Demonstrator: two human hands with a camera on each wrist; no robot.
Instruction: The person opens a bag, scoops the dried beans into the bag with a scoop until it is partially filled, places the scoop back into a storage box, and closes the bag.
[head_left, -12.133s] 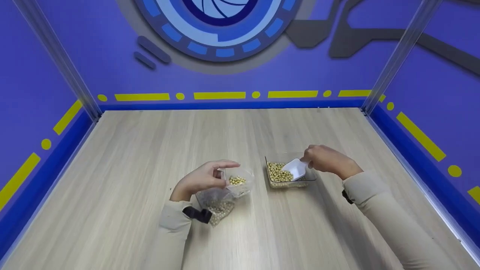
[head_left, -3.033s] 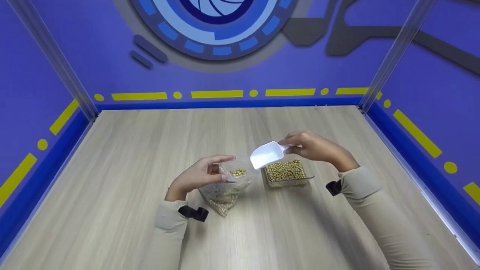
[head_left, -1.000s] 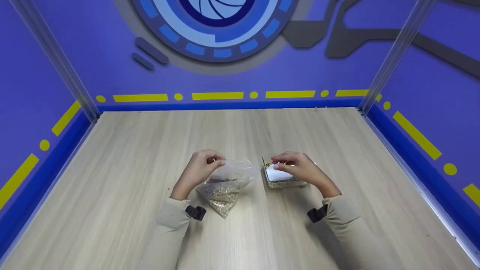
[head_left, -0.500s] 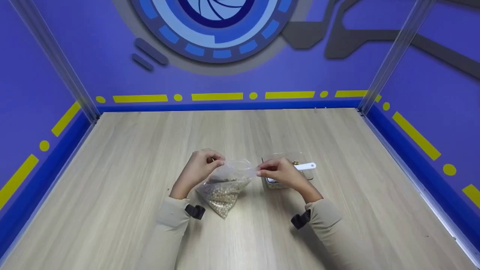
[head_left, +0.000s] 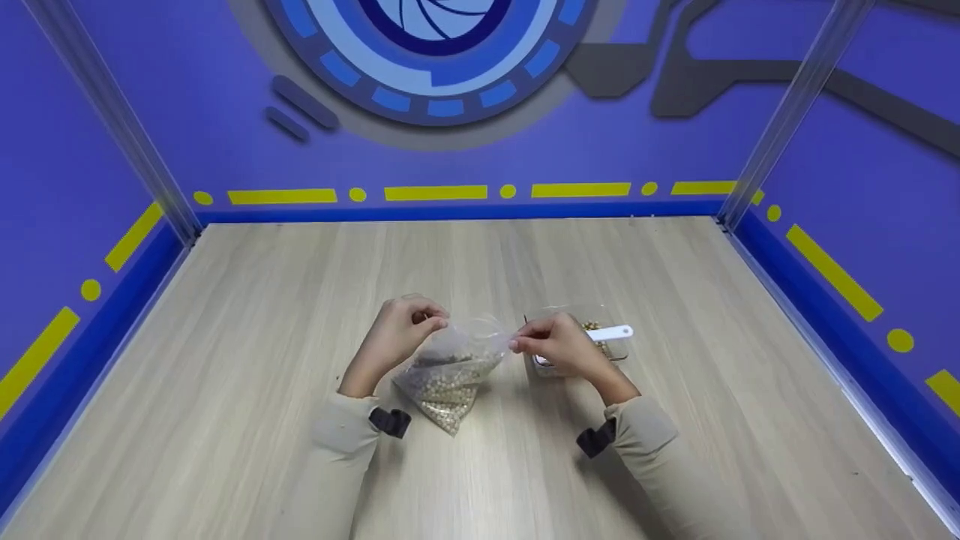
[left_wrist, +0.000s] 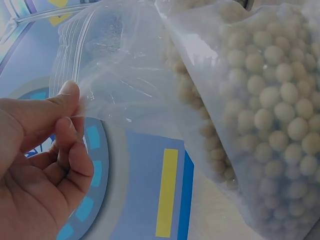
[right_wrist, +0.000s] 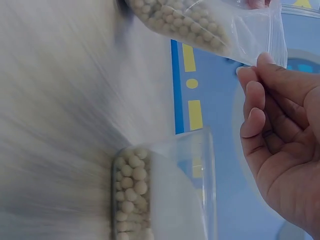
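Observation:
A clear zip-top bag holding round pale beans rests on the table between the hands. My left hand pinches its upper left edge between thumb and index finger; in the left wrist view that hand grips the film beside the zip strip. At the opposite corner, my right hand pinches the bag's top edge. The right wrist view shows thumb and fingertip of the right hand meeting on the bag, its other fingers loosely curled.
Just right of the bag stands a clear rectangular container of the same beans. A white scoop lies in it with its handle sticking out to the right. Blue-purple panels border the table's back and sides.
Since three seconds back, the right hand has put the scoop down in the container and moved left onto the bag's edge. The left hand has shifted its grip on the bag.

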